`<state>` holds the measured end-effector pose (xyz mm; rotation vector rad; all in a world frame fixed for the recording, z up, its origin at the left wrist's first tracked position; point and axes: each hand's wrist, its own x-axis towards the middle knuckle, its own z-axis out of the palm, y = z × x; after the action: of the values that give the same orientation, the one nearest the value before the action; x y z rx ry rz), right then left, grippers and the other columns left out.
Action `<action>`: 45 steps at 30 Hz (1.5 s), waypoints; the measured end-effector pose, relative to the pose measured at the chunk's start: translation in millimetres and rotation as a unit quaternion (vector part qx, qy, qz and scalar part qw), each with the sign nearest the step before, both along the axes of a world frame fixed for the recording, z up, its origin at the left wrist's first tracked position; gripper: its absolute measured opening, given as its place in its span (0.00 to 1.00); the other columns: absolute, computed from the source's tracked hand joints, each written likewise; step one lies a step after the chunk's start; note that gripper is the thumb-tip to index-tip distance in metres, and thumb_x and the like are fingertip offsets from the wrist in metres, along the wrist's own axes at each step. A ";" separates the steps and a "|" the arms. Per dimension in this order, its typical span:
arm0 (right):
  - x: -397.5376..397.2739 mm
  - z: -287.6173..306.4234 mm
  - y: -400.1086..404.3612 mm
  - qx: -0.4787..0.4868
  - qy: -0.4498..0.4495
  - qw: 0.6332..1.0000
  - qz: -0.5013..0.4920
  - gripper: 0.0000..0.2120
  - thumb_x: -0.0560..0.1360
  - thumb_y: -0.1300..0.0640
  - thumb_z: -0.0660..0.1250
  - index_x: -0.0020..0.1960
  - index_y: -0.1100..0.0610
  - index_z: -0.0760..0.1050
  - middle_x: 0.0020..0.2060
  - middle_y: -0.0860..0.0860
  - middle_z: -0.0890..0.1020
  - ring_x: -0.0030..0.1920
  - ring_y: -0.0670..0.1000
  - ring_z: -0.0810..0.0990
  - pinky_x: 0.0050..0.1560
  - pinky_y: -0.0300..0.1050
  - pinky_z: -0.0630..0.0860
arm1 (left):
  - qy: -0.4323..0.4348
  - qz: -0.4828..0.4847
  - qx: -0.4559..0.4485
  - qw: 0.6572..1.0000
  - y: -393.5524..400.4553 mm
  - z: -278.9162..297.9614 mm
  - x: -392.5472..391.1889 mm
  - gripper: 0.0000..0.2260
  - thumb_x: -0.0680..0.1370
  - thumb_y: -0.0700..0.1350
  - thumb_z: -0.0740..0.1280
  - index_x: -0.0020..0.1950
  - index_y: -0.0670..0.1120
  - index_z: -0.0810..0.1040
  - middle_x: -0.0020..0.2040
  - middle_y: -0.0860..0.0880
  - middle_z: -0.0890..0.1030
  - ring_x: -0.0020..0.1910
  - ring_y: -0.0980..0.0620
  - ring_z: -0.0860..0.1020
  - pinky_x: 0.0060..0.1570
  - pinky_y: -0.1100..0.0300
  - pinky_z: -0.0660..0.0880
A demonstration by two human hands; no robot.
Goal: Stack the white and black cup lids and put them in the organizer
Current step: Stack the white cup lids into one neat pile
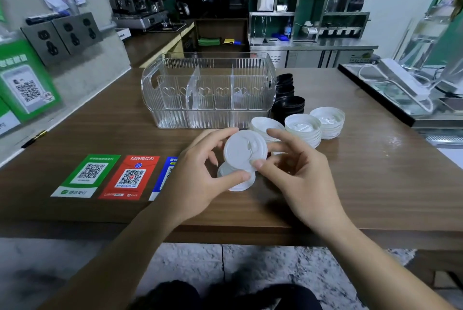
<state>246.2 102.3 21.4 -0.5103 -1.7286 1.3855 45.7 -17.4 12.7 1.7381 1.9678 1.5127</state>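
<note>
At a café worktop (350,184), a person's two hands hold white cup lids just in front of a clear organizer (208,89).

The left hand (200,179) curls its thumb and fingers round a small stack of white lids (238,182) low over the wood, while the right hand (295,171) pinches a single white lid (244,150) tilted above that stack. The ribbed organizer stands behind, its dividers making three compartments. More white lid stacks (303,130) sit to its right front, touching one another, with black lid stacks (288,106) behind them, against the organizer's right end. Three payment QR stickers (130,176) lie flat on the worktop to the left of the hands.
</note>
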 end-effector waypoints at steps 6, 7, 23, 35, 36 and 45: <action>-5.3 -9.0 -5.0 0.247 -0.172 0.953 -0.035 0.28 0.78 0.48 0.81 0.75 0.49 0.78 0.66 0.38 0.83 0.66 0.38 0.80 0.68 0.37 0.75 | 0.063 0.001 -0.049 0.997 -12.0 -3.9 -18.7 0.31 0.74 0.50 0.87 0.76 0.56 0.84 0.63 0.61 0.85 0.58 0.51 0.82 0.55 0.60 0.78; -7.0 -9.5 -7.1 0.262 -0.175 0.949 -0.029 0.26 0.79 0.49 0.79 0.75 0.50 0.78 0.66 0.38 0.83 0.67 0.37 0.79 0.68 0.34 0.73 | 0.064 -0.001 -0.049 0.997 -12.6 -4.4 -18.8 0.30 0.74 0.50 0.87 0.75 0.55 0.84 0.63 0.62 0.85 0.59 0.54 0.82 0.55 0.64 0.76; -9.2 -10.8 -3.2 0.238 -0.180 0.954 -0.040 0.20 0.79 0.47 0.79 0.70 0.47 0.83 0.56 0.38 0.87 0.58 0.41 0.84 0.60 0.37 0.78 | 0.073 0.023 -0.077 0.994 -12.2 -4.5 -17.2 0.25 0.75 0.54 0.85 0.71 0.59 0.86 0.61 0.65 0.86 0.66 0.57 0.81 0.64 0.70 0.73; 4.8 -15.0 -5.1 0.260 -0.209 0.940 -0.068 0.18 0.80 0.47 0.78 0.69 0.47 0.84 0.39 0.22 0.79 0.42 0.32 0.80 0.46 0.26 0.71 | 0.113 -0.001 -0.091 0.989 -6.4 -11.4 -14.2 0.24 0.74 0.60 0.85 0.68 0.59 0.86 0.58 0.64 0.85 0.64 0.53 0.81 0.63 0.55 0.78; 5.3 -15.5 -4.6 0.256 -0.215 0.940 -0.067 0.18 0.79 0.47 0.78 0.68 0.47 0.85 0.37 0.23 0.79 0.39 0.33 0.79 0.43 0.28 0.71 | 0.116 -0.003 -0.093 0.989 -5.9 -11.7 -14.0 0.25 0.74 0.61 0.85 0.68 0.59 0.86 0.58 0.65 0.84 0.64 0.53 0.80 0.64 0.55 0.78; 1.5 -19.0 -3.8 0.278 -0.253 0.925 -0.055 0.16 0.80 0.42 0.77 0.66 0.45 0.84 0.38 0.39 0.82 0.42 0.43 0.80 0.44 0.41 0.77 | 0.117 0.002 -0.120 0.986 -6.4 -13.9 -14.4 0.26 0.73 0.67 0.82 0.69 0.60 0.86 0.59 0.71 0.82 0.66 0.59 0.79 0.59 0.68 0.72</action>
<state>247.7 98.5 2.3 -0.6610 -2.3526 0.6512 31.3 -23.8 -1.2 1.8750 2.1570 1.0588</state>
